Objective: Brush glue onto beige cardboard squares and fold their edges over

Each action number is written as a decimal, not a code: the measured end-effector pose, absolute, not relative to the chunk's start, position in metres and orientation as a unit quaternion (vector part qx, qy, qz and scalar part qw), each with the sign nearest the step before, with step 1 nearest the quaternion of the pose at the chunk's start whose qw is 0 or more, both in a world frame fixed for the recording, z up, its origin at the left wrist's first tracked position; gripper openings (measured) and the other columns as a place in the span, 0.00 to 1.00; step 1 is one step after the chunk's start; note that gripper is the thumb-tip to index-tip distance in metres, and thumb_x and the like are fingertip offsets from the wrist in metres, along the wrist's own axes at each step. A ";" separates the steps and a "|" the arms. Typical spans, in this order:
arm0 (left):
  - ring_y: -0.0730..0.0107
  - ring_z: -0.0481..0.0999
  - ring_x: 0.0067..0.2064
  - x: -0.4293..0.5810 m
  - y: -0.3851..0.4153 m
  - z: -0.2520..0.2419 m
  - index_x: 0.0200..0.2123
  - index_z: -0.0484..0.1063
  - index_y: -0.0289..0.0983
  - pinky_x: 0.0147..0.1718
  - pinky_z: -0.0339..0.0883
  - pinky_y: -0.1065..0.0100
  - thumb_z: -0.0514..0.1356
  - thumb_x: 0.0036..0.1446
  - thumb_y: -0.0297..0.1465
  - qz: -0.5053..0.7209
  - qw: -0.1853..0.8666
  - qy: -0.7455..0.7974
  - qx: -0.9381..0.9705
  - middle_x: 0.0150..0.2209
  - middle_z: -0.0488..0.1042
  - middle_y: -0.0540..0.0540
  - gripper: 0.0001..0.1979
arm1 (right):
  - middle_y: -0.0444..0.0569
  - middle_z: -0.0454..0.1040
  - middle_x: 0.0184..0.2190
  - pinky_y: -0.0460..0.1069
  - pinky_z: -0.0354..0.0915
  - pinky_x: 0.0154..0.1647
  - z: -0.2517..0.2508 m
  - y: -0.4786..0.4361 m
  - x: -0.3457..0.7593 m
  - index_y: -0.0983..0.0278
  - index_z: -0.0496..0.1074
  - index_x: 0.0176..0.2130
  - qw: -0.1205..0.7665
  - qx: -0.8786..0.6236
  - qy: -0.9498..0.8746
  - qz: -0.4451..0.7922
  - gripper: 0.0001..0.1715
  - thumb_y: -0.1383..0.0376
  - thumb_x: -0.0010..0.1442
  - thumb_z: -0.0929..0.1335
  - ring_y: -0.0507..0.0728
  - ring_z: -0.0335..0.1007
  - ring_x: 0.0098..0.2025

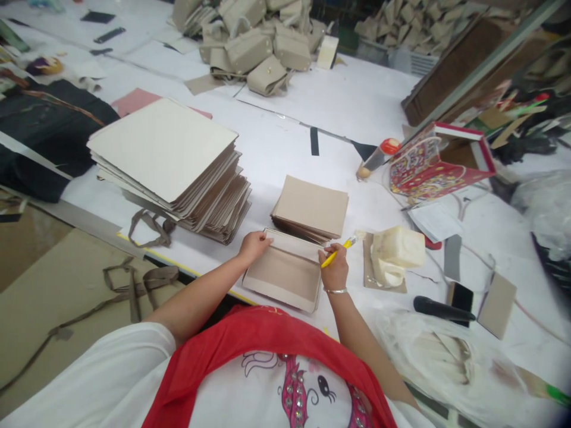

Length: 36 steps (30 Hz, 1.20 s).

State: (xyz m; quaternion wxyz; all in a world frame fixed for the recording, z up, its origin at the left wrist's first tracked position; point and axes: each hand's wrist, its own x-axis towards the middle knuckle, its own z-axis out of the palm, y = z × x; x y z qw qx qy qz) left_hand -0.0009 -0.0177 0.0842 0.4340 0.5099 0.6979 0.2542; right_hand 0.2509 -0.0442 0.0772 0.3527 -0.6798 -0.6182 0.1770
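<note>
A beige panel (281, 274) with a pale strip along its far edge lies flat on the table in front of me. My left hand (256, 245) pinches its far left corner between thumb and fingers. At the far right corner, my right hand (335, 268) is closed around a yellow-handled brush (335, 255), bristles pointing away to the right, and its fingertips touch the panel's edge. Just beyond the panel sits a low stack of smaller beige pieces (311, 205). Right of the brush, a cream plastic container (400, 246) rests on a piece of board (368, 261).
A tall stack of large panels (165, 148) stands to the left, with grey-brown straps (151, 229) beside it. Beige bags (250, 47) are heaped at the back. On the right are a red patterned paper bag (441, 163), a red-capped bottle (379, 157) and a black-handled tool (439, 309).
</note>
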 end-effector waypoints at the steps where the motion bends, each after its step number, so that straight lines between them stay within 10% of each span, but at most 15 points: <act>1: 0.75 0.63 0.22 -0.002 -0.016 0.081 0.19 0.65 0.35 0.23 0.52 0.72 0.59 0.48 0.40 0.247 0.407 0.705 0.526 0.17 0.64 0.53 0.15 | 0.50 0.69 0.37 0.52 0.65 0.40 0.072 -0.042 0.250 0.63 0.57 0.45 0.351 -0.676 -0.627 0.165 0.18 0.60 0.55 0.63 0.55 0.68 0.37; 36: 0.68 0.67 0.25 0.000 -0.002 0.069 0.21 0.67 0.37 0.25 0.52 0.70 0.57 0.48 0.45 0.130 0.306 0.763 0.555 0.20 0.68 0.50 0.17 | 0.54 0.66 0.38 0.53 0.63 0.45 0.042 -0.035 0.243 0.67 0.59 0.48 0.313 -0.702 -0.632 0.099 0.19 0.65 0.57 0.62 0.57 0.63 0.42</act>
